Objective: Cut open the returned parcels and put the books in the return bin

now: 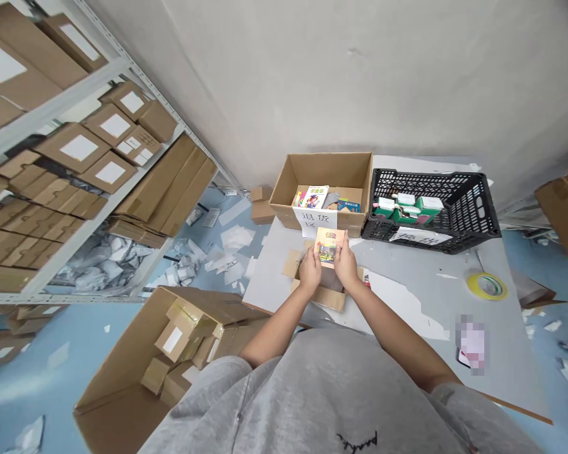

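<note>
Between my two hands is a small book [330, 244] with a pale orange cover and a colourful picture. My left hand [310, 270] grips its left edge, and my right hand [345, 263] grips the right edge. Below the book, a small opened cardboard box [329, 298] sits on the table with its flaps spread, partly hidden by my hands. Just beyond stands a larger cardboard box [284, 217] with a handwritten paper label and several books inside. To its right is a black plastic crate [473, 214] holding green-and-white packages.
On the table [397, 265], a yellow tape roll [486, 285] and a phone [472, 343], partly blurred, lie to the right. A big carton [118, 378] of small boxes stands at lower left. Shelves [108, 202] of boxes line the left; paper scraps [236, 238] litter the floor.
</note>
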A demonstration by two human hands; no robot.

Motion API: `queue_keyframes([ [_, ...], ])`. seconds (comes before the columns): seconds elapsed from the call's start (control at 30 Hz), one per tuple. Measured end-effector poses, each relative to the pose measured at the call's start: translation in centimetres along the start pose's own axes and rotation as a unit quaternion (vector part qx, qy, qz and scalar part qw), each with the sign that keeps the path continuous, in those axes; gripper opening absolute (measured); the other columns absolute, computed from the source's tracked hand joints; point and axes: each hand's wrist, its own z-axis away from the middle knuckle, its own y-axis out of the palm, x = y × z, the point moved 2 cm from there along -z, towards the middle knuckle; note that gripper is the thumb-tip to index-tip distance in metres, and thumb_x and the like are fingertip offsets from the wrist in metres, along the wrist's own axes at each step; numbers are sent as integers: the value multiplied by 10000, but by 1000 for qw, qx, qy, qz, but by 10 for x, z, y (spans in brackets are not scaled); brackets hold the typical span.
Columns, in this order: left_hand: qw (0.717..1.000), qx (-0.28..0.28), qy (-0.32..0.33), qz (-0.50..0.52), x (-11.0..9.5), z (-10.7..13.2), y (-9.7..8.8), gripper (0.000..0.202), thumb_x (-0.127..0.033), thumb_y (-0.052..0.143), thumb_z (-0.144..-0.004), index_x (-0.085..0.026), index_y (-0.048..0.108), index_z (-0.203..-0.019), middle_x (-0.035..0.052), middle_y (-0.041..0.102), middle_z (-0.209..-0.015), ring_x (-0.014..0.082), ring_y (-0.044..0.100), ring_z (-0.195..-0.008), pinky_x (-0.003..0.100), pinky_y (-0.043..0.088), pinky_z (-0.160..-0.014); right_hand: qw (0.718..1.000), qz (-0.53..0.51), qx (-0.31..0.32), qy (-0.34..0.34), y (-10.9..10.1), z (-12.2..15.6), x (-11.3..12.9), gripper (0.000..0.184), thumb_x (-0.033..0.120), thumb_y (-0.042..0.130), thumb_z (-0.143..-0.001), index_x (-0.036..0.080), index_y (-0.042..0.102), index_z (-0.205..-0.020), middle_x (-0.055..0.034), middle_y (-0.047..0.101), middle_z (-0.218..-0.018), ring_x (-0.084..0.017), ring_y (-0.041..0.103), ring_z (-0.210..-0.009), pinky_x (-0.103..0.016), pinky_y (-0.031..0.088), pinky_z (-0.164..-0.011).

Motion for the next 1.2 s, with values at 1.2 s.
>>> queue_keyframes([
  [1.2, 972, 72, 132, -180, 34, -295, -81, 398, -220, 485, -1010, -234, 627, -1382, 127, 571, -1470, 301, 444, -1416, 460, 320, -1214, 962, 240, 61, -116, 102, -241, 19, 438, 249, 442, -1004, 198, 599, -1410, -161, 548, -1457, -354, 448, -1375, -554, 367, -1163],
])
